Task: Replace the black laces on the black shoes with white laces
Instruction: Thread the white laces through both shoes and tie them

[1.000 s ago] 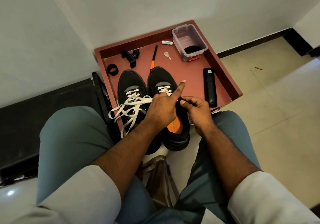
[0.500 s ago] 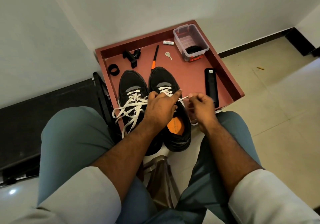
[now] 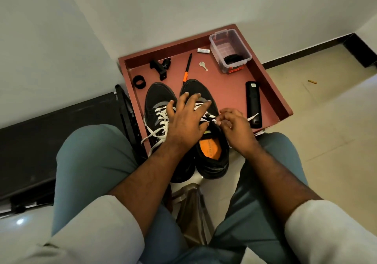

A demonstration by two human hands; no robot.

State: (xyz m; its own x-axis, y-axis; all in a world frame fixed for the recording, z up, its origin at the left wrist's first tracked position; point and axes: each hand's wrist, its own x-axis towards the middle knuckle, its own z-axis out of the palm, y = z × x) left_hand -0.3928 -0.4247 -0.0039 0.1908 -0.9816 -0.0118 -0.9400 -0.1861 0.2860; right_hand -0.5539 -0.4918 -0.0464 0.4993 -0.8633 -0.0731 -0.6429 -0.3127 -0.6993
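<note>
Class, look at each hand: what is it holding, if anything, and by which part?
The right hand pinches the white lace partway along, beside the right shoe. The left hand holds nothing; its spread fingers rest on that shoe.

Dim, soft indoor light, brightest on the wall (image 3: 183, 4); a small glare spot at lower left; wide-angle bending at the edges; sleeves (image 3: 330, 233) slightly blurred
</note>
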